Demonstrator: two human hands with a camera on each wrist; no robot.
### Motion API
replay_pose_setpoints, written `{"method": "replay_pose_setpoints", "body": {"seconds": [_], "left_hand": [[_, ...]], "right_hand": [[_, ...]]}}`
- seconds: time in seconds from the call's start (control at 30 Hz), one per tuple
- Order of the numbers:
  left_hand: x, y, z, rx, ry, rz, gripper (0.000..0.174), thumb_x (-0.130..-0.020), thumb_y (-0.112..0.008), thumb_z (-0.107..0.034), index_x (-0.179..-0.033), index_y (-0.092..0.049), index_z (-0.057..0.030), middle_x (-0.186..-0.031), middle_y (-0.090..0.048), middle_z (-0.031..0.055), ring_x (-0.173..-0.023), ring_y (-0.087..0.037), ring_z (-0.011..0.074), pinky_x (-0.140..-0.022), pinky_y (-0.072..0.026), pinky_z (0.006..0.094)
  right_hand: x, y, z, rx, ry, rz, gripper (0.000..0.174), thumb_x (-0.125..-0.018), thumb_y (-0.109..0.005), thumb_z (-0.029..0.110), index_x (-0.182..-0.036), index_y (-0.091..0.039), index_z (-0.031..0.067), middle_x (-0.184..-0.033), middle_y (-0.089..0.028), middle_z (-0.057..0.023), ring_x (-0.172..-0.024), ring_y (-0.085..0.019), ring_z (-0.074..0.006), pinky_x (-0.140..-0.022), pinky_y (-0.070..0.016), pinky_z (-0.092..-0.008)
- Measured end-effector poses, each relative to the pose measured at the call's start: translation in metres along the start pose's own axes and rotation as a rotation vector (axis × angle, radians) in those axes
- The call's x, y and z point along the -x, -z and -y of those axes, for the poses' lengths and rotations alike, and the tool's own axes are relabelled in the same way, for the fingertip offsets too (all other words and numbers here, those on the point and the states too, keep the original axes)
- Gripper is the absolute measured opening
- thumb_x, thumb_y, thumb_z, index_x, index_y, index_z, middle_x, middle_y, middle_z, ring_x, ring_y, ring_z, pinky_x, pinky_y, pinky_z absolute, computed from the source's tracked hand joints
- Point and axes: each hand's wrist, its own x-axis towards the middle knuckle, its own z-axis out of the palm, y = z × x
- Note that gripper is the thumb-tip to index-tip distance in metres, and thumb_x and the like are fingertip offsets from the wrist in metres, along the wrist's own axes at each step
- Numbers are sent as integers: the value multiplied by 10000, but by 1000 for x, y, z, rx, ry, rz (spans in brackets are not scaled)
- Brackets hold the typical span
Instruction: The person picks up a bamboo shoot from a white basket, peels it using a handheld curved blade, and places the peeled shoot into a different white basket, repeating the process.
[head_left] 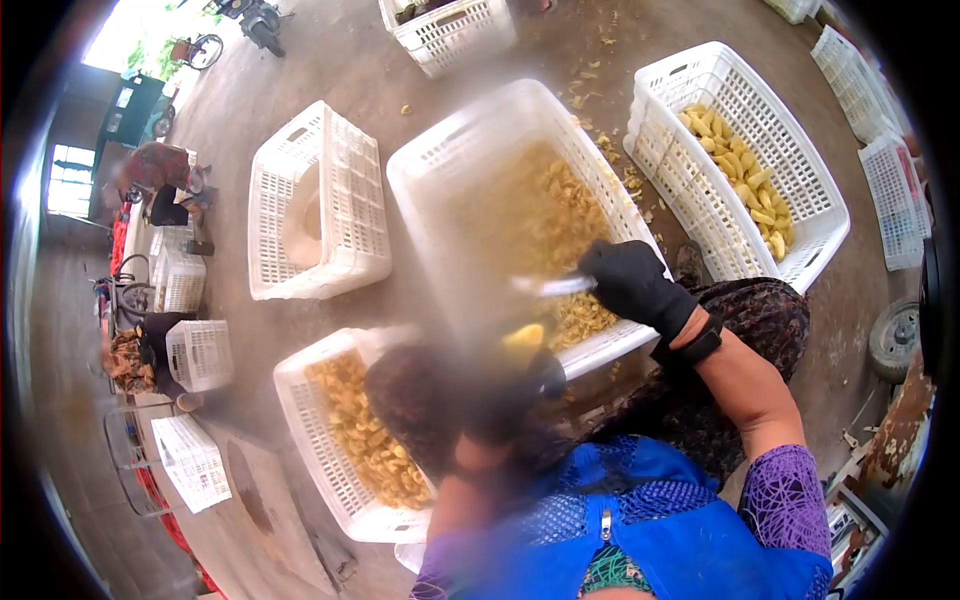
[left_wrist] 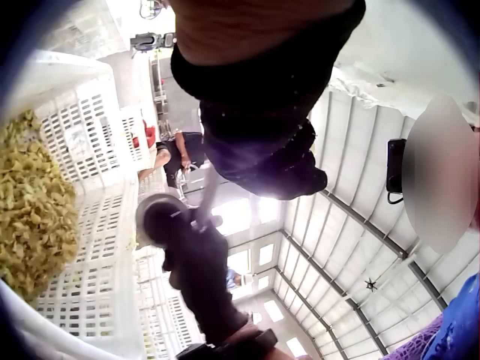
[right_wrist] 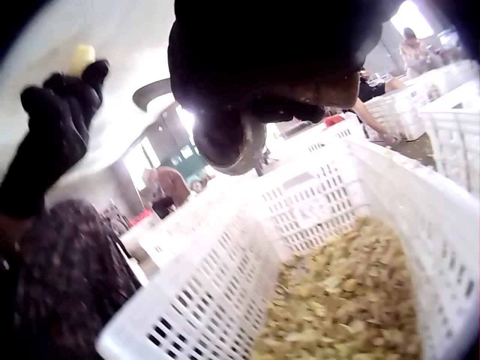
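In the head view my black-gloved right hand (head_left: 632,287) grips a knife-like tool with a pale blade (head_left: 552,286) over the near side of a large white crate (head_left: 415,160). Yellow-brown peelings (head_left: 575,205) cover part of that crate's floor. My left hand (head_left: 510,400), also gloved, is blurred by a smear in this view. It pinches a yellow peeled piece (head_left: 523,340), which shows at the fingertips in the right wrist view too (right_wrist: 83,56). A curved blade (right_wrist: 154,94) juts from the right hand in that view. In the left wrist view the right hand (left_wrist: 199,270) faces the left (left_wrist: 259,142).
Right of the middle crate stands a crate (head_left: 655,130) of yellow peeled pieces (head_left: 740,175). Another crate (head_left: 300,420), full of yellow pieces (head_left: 370,430), is beside the left knee. A white crate (head_left: 350,210) stands further left. Other people (head_left: 160,170) sit among crates at far left.
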Motion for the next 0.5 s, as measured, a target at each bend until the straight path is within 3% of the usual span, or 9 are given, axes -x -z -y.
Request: {"method": "replay_pose_setpoints", "body": {"seconds": [0.07,0.1,0.13,0.27,0.33,0.47,0.5], "left_hand": [[-5,6,-2,-108,-2,-43,365,-794,-600,-17,-1147,-509,9,-1012,-590,132,-894,-573,241,-791,-465,318],[-8,5,-2,457,284,-40,372,-799,-602,-22,-1157,-505,11,-1023,-589,133,-899,-572,237,-796,-465,318],[-9,3,-2,1031,556,-32,380,-804,-605,-28,-1167,-500,12,-1034,-588,134,-904,-571,233,-800,-465,317],[-20,-4,-13,1064,542,-53,379,-818,-613,-80,-1166,-499,17,-1046,-587,145,-926,-569,252,-812,-463,321],[-17,-1,-5,-10,-82,-43,386,-816,-609,-113,-1162,-502,22,-1072,-582,167,-948,-566,291,-827,-460,340],[-11,-2,10,-162,-214,-27,354,-804,-600,-101,-1126,-526,27,-1074,-580,180,-949,-563,329,-830,-459,364],[-13,-3,11,-275,-235,-8,214,-762,-626,-142,-961,-605,-66,-879,-586,120,-791,-562,276,-724,-449,363]], "right_hand": [[-8,11,2,-107,-82,-132,148,-727,-692,140,-747,-548,114,-683,-545,-91,-592,-570,-312,-503,-431,-397],[-12,15,4,-224,-159,-240,169,-743,-706,162,-741,-546,106,-690,-554,-97,-594,-573,-318,-503,-434,-393],[-12,20,5,-237,-204,-191,206,-744,-730,202,-753,-551,101,-708,-568,-106,-617,-585,-324,-515,-444,-389],[-14,38,26,-270,-100,-191,190,-710,-725,132,-799,-558,115,-718,-566,-97,-626,-587,-320,-522,-444,-387],[-9,33,30,-216,-8,-143,178,-677,-690,95,-792,-558,128,-717,-547,-80,-583,-566,-307,-498,-424,-392],[-7,27,34,-184,47,-149,173,-662,-679,109,-778,-553,135,-695,-530,-66,-558,-553,-290,-486,-414,-397],[-7,28,34,-182,40,-150,173,-662,-679,109,-778,-553,135,-695,-530,-66,-558,-553,-290,-486,-414,-397]]}}
